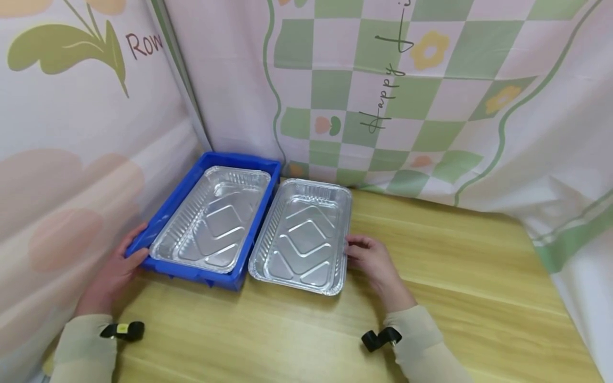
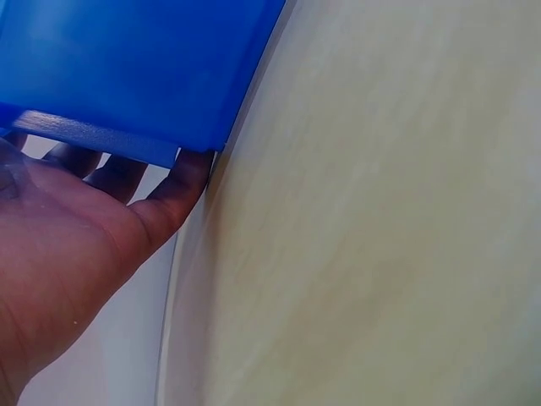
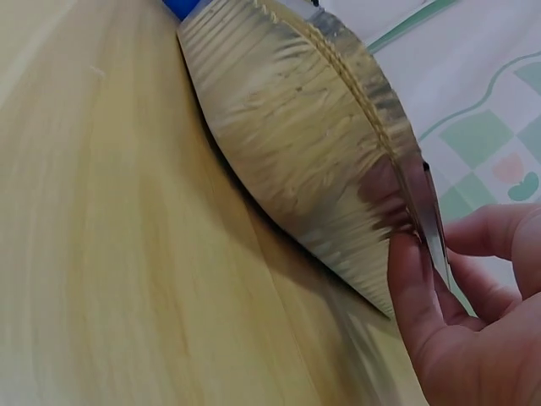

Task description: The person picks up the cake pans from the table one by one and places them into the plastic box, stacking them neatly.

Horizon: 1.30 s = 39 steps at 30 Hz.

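Observation:
In the head view, my left hand (image 1: 114, 272) grips the near left corner of a shallow blue plastic crate (image 1: 244, 158), thumb over the rim. The left wrist view shows the fingers of that hand (image 2: 76, 220) curled at the edge of the crate's blue wall (image 2: 127, 68). A rectangular foil tray (image 1: 224, 218) lies inside the crate. Right beside it on the table is a second foil tray (image 1: 306, 238), also with nothing in it. My right hand (image 1: 374, 264) pinches this tray's right rim between thumb and fingers, seen close in the right wrist view.
All this stands on a wood-grain table (image 1: 455, 276). A patterned curtain (image 1: 383, 96) hangs along the back, close behind the crate and tray. Another printed curtain (image 1: 72, 159) runs down the left side, right next to the crate and my left hand.

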{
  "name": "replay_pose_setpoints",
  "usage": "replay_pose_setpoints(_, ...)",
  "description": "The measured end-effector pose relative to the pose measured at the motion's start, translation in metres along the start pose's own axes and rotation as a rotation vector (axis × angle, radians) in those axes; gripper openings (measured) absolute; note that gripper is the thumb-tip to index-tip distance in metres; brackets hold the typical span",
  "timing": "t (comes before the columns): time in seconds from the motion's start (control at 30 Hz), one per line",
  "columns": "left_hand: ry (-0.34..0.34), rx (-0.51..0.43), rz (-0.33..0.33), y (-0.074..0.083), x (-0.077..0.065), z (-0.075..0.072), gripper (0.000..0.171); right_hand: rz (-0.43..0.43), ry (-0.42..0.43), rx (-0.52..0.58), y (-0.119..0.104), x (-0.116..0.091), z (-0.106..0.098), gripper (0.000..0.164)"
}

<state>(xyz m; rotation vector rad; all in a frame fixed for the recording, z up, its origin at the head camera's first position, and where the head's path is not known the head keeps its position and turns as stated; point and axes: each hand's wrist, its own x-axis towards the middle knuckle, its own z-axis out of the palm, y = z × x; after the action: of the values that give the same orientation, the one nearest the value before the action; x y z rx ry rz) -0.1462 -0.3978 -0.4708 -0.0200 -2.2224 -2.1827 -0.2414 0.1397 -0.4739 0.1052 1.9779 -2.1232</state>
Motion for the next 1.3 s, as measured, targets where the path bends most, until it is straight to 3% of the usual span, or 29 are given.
replay_pose_setpoints(0.2,-0.004,0.025,-0.018,0.001,-0.001,0.001,0.059,0.034,0.016,0.029,-0.002,-0.001,0.002,0.042)
replay_pose_setpoints(0.37,-0.007,0.024,-0.011,-0.001,-0.001,0.001,0.059,0.018,0.028,0.027,-0.006,-0.002,0.000,0.041)
replay_pose_setpoints(0.5,0.002,0.075,-0.027,0.001,-0.001,0.001,0.060,-0.011,0.025,0.028,-0.012,-0.002,-0.001,0.041)
replay_pose_setpoints(0.73,0.026,0.345,-0.033,0.005,-0.001,-0.001,0.061,-0.042,0.017,0.090,-0.023,-0.003,-0.006,0.041)
replay_pose_setpoints(1.3,0.030,0.428,-0.041,0.004,-0.003,-0.004,0.063,-0.184,-0.033,0.189,-0.073,-0.026,-0.006,0.023)
